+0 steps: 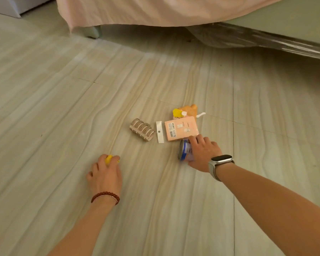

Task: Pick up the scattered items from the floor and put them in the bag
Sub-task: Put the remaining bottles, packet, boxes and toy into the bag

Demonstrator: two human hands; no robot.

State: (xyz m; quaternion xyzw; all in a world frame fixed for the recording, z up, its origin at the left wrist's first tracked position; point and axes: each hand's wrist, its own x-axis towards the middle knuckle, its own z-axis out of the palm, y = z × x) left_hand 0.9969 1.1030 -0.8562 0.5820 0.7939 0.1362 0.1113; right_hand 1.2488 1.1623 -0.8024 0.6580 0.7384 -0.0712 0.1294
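Note:
My left hand (pixel 104 173) is down on the floor, its fingers curled round a small yellow item (pixel 109 158). My right hand (pixel 203 154) grips a blue and silver can (pixel 184 150) lying on its side on the floor. Just beyond the can lies a pink packet (pixel 181 128) with a white header strip. A beige hair claw clip (pixel 141 131) sits to its left. Behind the packet lies an orange and yellow plush toy (pixel 186 110). No bag is in view.
A bed with a pink sheet (pixel 155 10) fills the top of the view, with a bed leg (pixel 93 32) at the left. Clear plastic wrap (pixel 257 37) hangs along the bed's right side. Pale wood-grain floor (pixel 63 108) spreads around the items.

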